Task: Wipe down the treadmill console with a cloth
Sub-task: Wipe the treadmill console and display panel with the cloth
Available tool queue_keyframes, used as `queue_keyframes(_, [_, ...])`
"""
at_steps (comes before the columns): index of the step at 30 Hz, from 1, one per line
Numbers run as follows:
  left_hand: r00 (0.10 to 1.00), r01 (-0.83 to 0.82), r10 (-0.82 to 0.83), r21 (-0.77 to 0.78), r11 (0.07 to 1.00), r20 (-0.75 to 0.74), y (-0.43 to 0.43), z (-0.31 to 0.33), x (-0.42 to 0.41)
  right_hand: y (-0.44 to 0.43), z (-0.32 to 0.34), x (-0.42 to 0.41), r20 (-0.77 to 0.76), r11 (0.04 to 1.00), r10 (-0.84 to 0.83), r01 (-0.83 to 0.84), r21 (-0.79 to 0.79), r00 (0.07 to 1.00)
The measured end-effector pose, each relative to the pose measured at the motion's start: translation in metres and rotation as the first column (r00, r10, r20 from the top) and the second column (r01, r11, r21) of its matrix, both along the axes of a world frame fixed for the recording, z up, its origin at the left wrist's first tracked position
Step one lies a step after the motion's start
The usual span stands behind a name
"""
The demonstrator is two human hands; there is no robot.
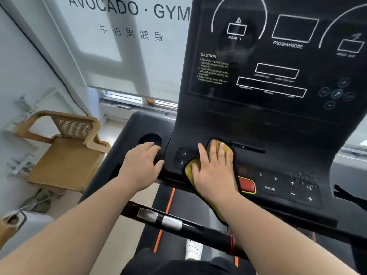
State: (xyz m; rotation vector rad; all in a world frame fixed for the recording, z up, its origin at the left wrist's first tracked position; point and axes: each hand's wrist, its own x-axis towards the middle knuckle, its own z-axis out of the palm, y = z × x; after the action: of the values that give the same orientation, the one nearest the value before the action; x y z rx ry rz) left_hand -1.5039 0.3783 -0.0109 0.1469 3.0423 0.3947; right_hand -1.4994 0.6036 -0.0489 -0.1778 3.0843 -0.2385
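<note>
Right hand point(213, 171) flat, fingers spread, pressing yellow cloth point(228, 155) onto lower console point(278, 126) left of red button point(247, 184); left hand point(143, 163) fingers loosely apart beside cup holder point(150, 138); readable: "CAUTION", "MODE", "AVOCADO · GYM"

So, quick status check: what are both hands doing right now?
Right hand flat, pressing yellow cloth on console keypad. Left hand open, braced beside cup holder. Red button just right of cloth.

Both hands point(213, 167) flat, arms outstretched
</note>
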Motion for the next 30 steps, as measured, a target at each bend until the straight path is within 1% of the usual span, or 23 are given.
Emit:
queue_keyframes(2, [1.000,-0.018,0.018,-0.024,1.000,0.011,-0.003,-0.001,-0.010,-0.006,0.002,-0.009,0.062,0.999,0.018,-0.021,0.032,0.998])
queue_keyframes(4, [1.000,-0.015,0.016,-0.032,0.999,0.022,-0.007,-0.003,-0.016,-0.014,0.004,-0.020,0.080,0.998,0.042,-0.045,0.041,0.996])
queue_keyframes(7, [1.000,0.015,-0.014,-0.057,0.998,0.019,-0.016,-0.005,-0.027,-0.029,0.006,-0.038,0.106,0.983,0.164,-0.172,0.070,0.981])
queue_keyframes(10, [0.998,0.067,-0.066,-0.069,0.995,0.022,-0.027,-0.007,-0.038,-0.039,0.006,-0.042,0.117,0.957,0.277,-0.285,0.058,0.954])
queue_keyframes(13, [0.995,0.101,-0.100,-0.048,0.994,0.024,-0.039,-0.012,-0.049,-0.039,0.003,-0.021,0.060,0.941,0.326,-0.330,0.070,0.943])
queue_keyframes(15, [0.993,0.116,-0.114,-0.056,0.992,0.042,-0.043,-0.018,-0.057,-0.034,-0.001,0.000,0.063,0.941,0.320,-0.325,0.092,0.945])
queue_keyframes(17, [0.988,0.147,-0.143,-0.079,0.986,0.056,-0.044,-0.024,-0.062,-0.022,-0.007,0.014,0.089,0.952,0.265,-0.275,0.132,0.960])
queue_keyframes(20, [0.984,0.177,-0.174,-0.076,0.981,0.047,-0.045,-0.034,-0.062,-0.004,0.000,0.015,0.106,0.985,0.046,-0.062,0.162,0.993])
queue_keyframes(22, [0.984,0.178,-0.176,-0.059,0.982,0.040,-0.048,-0.038,-0.062,0.001,0.006,0.004,0.142,0.982,-0.094,0.069,0.173,0.985])
queue_keyframes(25, [0.981,0.192,-0.190,-0.051,0.980,0.045,-0.050,-0.039,-0.064,-0.008,0.013,-0.019,0.152,0.971,-0.186,0.158,0.181,0.971])
queue_keyframes(27, [0.980,0.194,-0.192,-0.039,0.980,0.044,-0.050,-0.039,-0.065,-0.024,0.017,-0.036,0.149,0.974,-0.161,0.132,0.185,0.976])
queue_keyframes(28, [0.981,0.193,-0.192,-0.024,0.981,0.039,-0.050,-0.040,-0.065,-0.032,0.017,-0.043,0.152,0.979,-0.103,0.074,0.190,0.983])
queue_keyframes(30, [0.981,0.191,-0.192,0.021,0.981,0.033,-0.051,-0.040,-0.066,-0.049,0.016,-0.051,0.169,0.980,0.064,-0.095,0.177,0.984])
